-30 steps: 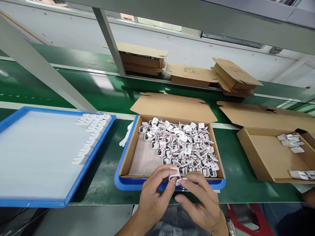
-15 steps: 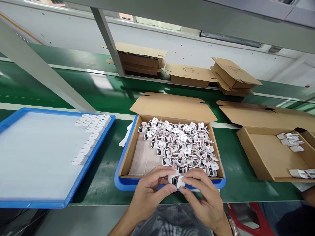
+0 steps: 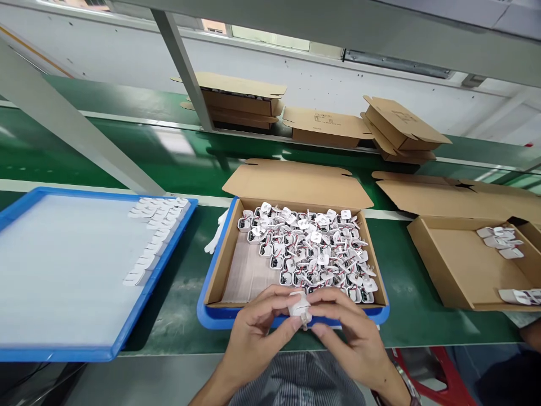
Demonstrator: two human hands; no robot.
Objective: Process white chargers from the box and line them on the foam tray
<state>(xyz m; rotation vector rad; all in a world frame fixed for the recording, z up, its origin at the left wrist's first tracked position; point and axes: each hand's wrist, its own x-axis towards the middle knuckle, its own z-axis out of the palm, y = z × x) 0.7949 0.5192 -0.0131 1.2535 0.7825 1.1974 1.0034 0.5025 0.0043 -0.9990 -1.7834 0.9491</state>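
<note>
A small white plastic case [image 3: 299, 306], which looks like a charger housing, is held above the near edge of an open cardboard box [image 3: 220, 276]. My left hand [image 3: 257, 327] is closed on its left side, thumb below and fingers behind. From the right, the fingertips of my right hand [image 3: 353, 332] press on the same case, with the thumb slightly lower. A small protruding part shows at its lower end; finer detail is too small to tell. Inside the box lie many similar white cases [image 3: 313, 254], opened, with red wires and dark parts showing.
The box sits in a blue tray [image 3: 207, 318] on the green bench [image 3: 177, 299]. Left is a larger blue-rimmed tray [image 3: 63, 270] with rows of white pieces [image 3: 154, 239]. White gloves [image 3: 216, 234] lie between. Another cardboard box [image 3: 456, 259] stands right; a person's arm [image 3: 531, 335] shows at the edge.
The case between my hands has turned. Its dark inside and separate lid were visible before; now a mostly white, closed-looking outside shows. My right fingers have shifted slightly around it.
</note>
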